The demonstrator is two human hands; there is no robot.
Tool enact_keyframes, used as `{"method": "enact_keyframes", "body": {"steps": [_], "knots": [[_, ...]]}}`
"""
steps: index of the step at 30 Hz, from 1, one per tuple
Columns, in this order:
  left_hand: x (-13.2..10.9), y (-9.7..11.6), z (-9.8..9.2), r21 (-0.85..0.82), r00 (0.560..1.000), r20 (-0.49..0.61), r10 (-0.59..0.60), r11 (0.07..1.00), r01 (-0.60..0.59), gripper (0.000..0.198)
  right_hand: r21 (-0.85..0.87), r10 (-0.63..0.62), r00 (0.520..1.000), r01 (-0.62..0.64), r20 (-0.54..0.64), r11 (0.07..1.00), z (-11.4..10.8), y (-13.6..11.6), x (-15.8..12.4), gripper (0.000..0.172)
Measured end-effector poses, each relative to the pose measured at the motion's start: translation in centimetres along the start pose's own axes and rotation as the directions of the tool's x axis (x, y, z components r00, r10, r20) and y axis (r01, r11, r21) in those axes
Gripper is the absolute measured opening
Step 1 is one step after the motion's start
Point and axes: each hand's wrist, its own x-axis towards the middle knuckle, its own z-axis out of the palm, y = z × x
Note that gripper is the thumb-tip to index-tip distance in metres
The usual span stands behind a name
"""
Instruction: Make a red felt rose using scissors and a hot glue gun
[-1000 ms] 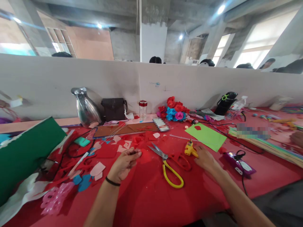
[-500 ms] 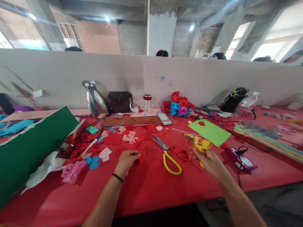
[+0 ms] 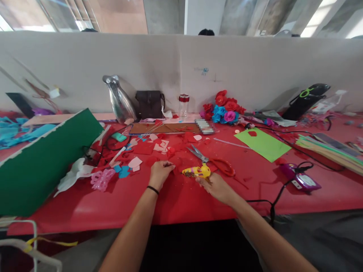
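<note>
Left hand (image 3: 161,174) sits just left of frame centre, fingers curled in, thumb and forefinger pinching a small red piece (image 3: 169,164) low over the red table cover (image 3: 184,206); the piece is too small to tell its material. A black wristband (image 3: 152,190) is on that wrist. Right hand (image 3: 217,187) is just right of centre, closed around the grip of a yellow glue gun (image 3: 197,172). The gun's long axis is near horizontal in the frame, nozzle end pointing left, straight at the left hand's pinch. Nozzle and piece are near but apart, with a short strip of bare cover between. Both hands are roughly level, gun body between them, so the red piece lies directly left of the tip; the left hand has it, the right hand comes no closer than the tip. Scissors (image 3: 198,154) lie just above the gun, blades toward the upper left, untouched. A green sheet (image 3: 263,145) is at centre right, well apart. A black cord (image 3: 273,202) runs off the table edge at lower right; can't tell if it feeds the gun.
</note>
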Motion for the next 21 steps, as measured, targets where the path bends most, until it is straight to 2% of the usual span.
{"method": "enact_keyframes", "body": {"steps": [13,16,21], "knots": [[0.2,-0.7,-0.1,0.088,0.999,0.022,0.046,0.995,-0.048,0.01,-0.138,0.018,0.999,-0.013,0.032,0.99,0.8,-0.3,1.8,0.048],[0.0,-0.6,-0.1,0.051,0.999,0.032,0.038,0.998,-0.04,0.008,-0.177,0.044,0.999,-0.037,0.032,0.983,0.7,-0.3,1.9,0.048],[-0.3,-0.1,-0.2,-0.014,0.998,0.055,0.009,1.0,-0.008,0.008,-0.183,0.02,1.0,-0.015,0.024,0.983,0.8,-0.3,2.0,0.046]]}}
